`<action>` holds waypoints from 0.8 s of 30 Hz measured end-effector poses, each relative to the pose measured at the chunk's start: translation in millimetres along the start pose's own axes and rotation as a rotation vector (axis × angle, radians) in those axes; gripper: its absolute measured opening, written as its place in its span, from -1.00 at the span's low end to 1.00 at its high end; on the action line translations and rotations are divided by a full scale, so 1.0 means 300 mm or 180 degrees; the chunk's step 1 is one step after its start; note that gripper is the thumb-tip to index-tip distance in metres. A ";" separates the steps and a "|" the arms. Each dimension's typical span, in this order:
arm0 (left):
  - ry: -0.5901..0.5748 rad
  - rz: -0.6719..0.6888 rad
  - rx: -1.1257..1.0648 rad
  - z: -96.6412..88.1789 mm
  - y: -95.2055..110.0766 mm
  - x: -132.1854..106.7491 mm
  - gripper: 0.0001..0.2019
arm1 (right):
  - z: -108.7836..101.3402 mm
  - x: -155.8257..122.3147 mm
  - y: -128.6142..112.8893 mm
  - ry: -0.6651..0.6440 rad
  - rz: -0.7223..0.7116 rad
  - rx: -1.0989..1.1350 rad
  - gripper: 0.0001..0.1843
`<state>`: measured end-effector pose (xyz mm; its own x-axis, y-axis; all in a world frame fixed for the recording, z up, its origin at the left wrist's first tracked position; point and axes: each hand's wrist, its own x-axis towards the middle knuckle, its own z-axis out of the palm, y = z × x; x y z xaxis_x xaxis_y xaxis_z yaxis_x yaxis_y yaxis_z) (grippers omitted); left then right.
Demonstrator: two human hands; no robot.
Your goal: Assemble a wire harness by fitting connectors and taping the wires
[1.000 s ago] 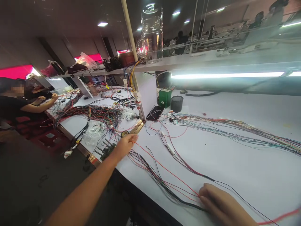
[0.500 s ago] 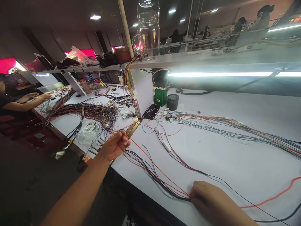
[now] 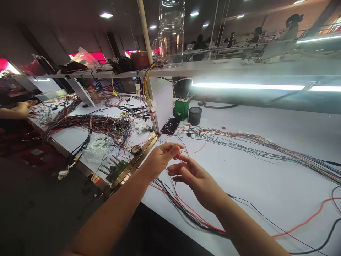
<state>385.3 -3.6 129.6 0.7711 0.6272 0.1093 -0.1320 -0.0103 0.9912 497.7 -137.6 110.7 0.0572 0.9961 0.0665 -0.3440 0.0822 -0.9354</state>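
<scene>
My left hand [image 3: 160, 161] is closed in a pinch, with the end of a thin red wire [image 3: 179, 159] between thumb and fingers. The wire hangs from there and curves down towards a bundle of black and red wires [image 3: 183, 209] on the white table. My right hand [image 3: 195, 179] is just to the right, palm turned inward and fingers apart. Its fingertips are close to the red wire below the pinch; whether they touch it I cannot make out. The lower end of the bundle passes behind my right forearm.
Long multicoloured wires [image 3: 255, 142] stretch along the table to the right. Behind the hands are a black mesh cup [image 3: 195, 116], a green box [image 3: 182, 108] and a dark phone-like slab [image 3: 171, 126]. A tape roll [image 3: 136, 150] and metal rods [image 3: 113, 164] lie left. Another person's arm [image 3: 14, 112] shows far left.
My right hand has left the wire bundle and come up beside my left hand. My left hand has moved right, still pinching the red wire. The tape roll now shows.
</scene>
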 end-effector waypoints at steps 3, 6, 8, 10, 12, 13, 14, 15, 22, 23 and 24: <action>-0.0302 -0.0137 -0.0039 0.006 -0.025 0.040 -0.48 | -0.005 0.070 -0.005 0.0567 -0.0125 0.0938 -0.69; -0.0062 -0.0475 0.0905 -0.020 -0.105 0.101 -0.39 | -0.108 0.087 0.028 0.1164 -0.0321 0.1414 -0.71; 0.0261 -0.0726 0.1735 -0.038 -0.182 0.155 -0.47 | -0.201 0.081 0.079 0.1415 -0.0361 0.1663 -0.71; 0.0449 -0.0869 0.2071 -0.048 -0.258 0.215 -0.57 | -0.283 0.069 0.141 0.1551 -0.0361 0.1933 -0.72; 0.0575 -0.0962 0.2112 -0.050 -0.317 0.274 -0.66 | -0.337 0.058 0.193 0.1588 -0.0347 0.2068 -0.72; 0.0639 -0.1006 0.2104 -0.050 -0.337 0.300 -0.72 | -0.352 0.053 0.211 0.1588 -0.0338 0.2072 -0.73; 0.0693 -0.1049 0.2064 -0.050 -0.351 0.322 -0.77 | -0.360 0.050 0.222 0.1580 -0.0324 0.2044 -0.74; 0.0737 -0.1091 0.1989 -0.050 -0.359 0.340 -0.81 | -0.362 0.047 0.227 0.1572 -0.0305 0.2001 -0.74; 0.0878 -0.1149 0.0424 -0.051 -0.322 0.299 -0.84 | -0.321 0.064 0.220 0.1694 -0.0236 0.1427 -0.65; 0.0930 -0.1116 0.0106 -0.047 -0.317 0.275 -0.80 | -0.314 0.067 0.225 0.1732 -0.0214 0.1312 -0.62; 0.0984 -0.1097 -0.0212 -0.042 -0.314 0.250 -0.78 | -0.309 0.070 0.232 0.1770 -0.0181 0.1200 -0.59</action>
<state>447.7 54.3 43.6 0.5565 0.7881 -0.2631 0.0518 0.2831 0.9577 561.7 -113.7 14.7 0.5243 0.8342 -0.1710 -0.6240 0.2397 -0.7438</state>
